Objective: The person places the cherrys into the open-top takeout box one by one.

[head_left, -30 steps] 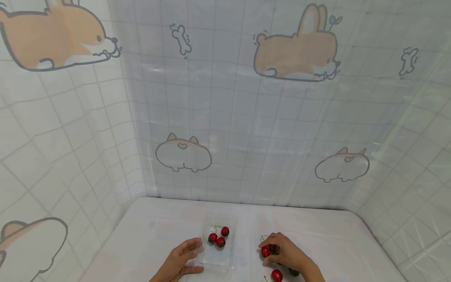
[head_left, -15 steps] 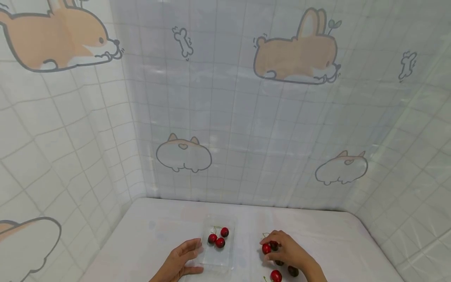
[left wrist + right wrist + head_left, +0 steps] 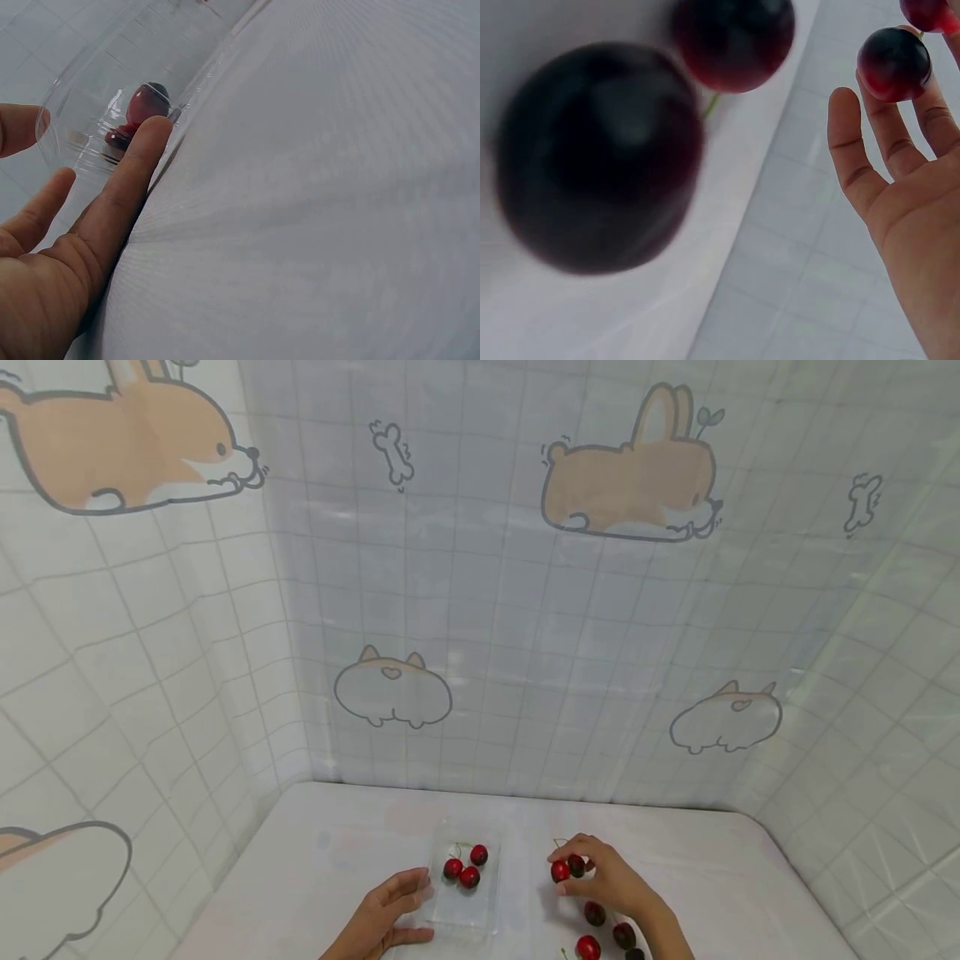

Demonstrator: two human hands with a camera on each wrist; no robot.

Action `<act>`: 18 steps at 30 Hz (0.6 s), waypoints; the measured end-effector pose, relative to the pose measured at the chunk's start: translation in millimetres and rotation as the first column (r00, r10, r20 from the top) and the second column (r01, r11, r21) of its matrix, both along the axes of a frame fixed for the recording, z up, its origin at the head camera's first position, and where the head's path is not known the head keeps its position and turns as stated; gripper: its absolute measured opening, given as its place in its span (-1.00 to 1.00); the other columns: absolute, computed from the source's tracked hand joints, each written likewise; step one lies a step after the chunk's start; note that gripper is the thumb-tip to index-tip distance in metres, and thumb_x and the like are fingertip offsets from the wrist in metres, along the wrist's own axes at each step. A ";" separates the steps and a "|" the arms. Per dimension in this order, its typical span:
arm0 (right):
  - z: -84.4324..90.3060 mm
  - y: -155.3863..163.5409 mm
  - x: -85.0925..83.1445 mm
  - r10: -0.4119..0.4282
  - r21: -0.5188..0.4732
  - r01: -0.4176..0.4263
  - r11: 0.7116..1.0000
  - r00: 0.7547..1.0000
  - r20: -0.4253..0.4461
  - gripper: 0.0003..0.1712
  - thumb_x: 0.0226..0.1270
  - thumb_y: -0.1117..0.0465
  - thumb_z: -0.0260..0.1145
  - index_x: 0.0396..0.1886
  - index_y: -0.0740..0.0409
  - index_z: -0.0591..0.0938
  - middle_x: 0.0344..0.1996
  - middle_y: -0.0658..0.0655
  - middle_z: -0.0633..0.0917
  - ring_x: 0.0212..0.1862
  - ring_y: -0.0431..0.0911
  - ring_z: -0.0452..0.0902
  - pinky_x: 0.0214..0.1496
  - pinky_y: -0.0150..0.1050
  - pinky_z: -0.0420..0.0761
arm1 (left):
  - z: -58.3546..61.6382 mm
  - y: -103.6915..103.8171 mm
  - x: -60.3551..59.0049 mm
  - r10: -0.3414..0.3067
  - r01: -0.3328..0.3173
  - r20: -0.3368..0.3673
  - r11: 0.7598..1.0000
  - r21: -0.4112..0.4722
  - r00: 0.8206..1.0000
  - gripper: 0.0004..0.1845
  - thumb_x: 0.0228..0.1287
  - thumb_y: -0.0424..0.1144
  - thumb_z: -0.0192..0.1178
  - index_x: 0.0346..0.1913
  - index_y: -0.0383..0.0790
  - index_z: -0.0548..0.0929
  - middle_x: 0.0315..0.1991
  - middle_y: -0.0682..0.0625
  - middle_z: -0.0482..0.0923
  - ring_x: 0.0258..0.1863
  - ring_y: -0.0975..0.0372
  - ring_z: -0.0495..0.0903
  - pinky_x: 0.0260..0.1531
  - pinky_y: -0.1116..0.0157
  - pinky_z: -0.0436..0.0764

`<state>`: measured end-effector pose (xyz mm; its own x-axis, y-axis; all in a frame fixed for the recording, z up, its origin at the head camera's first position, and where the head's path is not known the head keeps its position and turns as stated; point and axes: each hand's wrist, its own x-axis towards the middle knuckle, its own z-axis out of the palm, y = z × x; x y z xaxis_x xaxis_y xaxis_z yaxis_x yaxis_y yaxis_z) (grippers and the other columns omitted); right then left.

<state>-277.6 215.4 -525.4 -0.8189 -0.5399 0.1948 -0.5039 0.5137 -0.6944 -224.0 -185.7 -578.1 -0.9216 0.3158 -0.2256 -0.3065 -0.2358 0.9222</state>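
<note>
Right hand [image 3: 611,881] pinches two cherries [image 3: 567,868] above the bench [image 3: 337,860], beside the loose cherries [image 3: 609,931]; left hand [image 3: 386,914], fingers straight, steadies the clear tray [image 3: 462,914] holding three cherries [image 3: 465,866].

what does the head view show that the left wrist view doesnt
Only the head view shows the right hand pinching two cherries above the table, the loose cherries lying by that wrist, and the curtain with cartoon animals behind. Only the left wrist view shows, close up, a fingertip of the left hand pressed against the rounded corner of the clear tray. Both show the left hand at the tray's edge, red cherries inside the tray, and the white table.
</note>
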 end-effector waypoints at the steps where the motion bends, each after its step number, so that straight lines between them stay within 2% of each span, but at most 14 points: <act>1: 1.1 -1.4 -0.7 0.000 -0.004 0.000 1.000 1.000 -0.011 -0.58 0.19 0.10 0.55 0.07 -0.10 0.71 -0.11 -0.20 0.65 -0.08 -0.16 0.48 -0.10 -0.15 0.59 | -0.1 0.2 0.0 -0.001 0.001 -0.001 1.000 -0.002 1.000 -0.27 0.45 -0.15 0.25 0.48 -0.46 0.21 0.44 -0.36 0.23 0.26 0.04 0.43 0.05 -0.04 0.65; 7: 9.4 -10.2 -4.9 -0.003 -0.027 0.002 1.000 0.999 -0.049 -0.57 0.17 0.11 0.57 0.05 -0.18 0.71 -0.14 -0.20 0.66 -0.15 -0.14 0.47 -0.13 -0.08 0.61 | -1.3 0.2 -0.2 -0.001 0.001 -0.003 1.000 -0.003 1.000 -0.26 0.44 -0.14 0.26 0.48 -0.46 0.22 0.43 -0.34 0.26 0.24 0.05 0.45 0.05 -0.04 0.65; 15: 21.5 -25.8 -11.7 0.045 -0.047 -0.051 0.998 0.993 -0.110 -0.55 0.15 0.15 0.59 0.06 -0.16 0.70 -0.15 -0.18 0.65 -0.17 -0.13 0.47 -0.16 -0.09 0.62 | -2.4 -1.0 -1.2 0.003 -0.003 -0.003 1.000 -0.005 1.000 -0.27 0.44 -0.16 0.26 0.48 -0.46 0.22 0.43 -0.35 0.26 0.25 0.03 0.45 0.05 -0.04 0.65; 18: 26.4 -32.3 -14.2 0.059 -0.056 -0.067 0.996 0.989 -0.132 -0.55 0.14 0.14 0.59 0.05 -0.15 0.71 -0.16 -0.17 0.65 -0.15 -0.13 0.49 -0.15 -0.16 0.62 | -2.5 0.4 -1.9 0.001 -0.001 0.000 1.000 -0.010 1.000 -0.27 0.44 -0.15 0.26 0.48 -0.46 0.22 0.43 -0.36 0.25 0.24 0.02 0.45 0.05 -0.04 0.65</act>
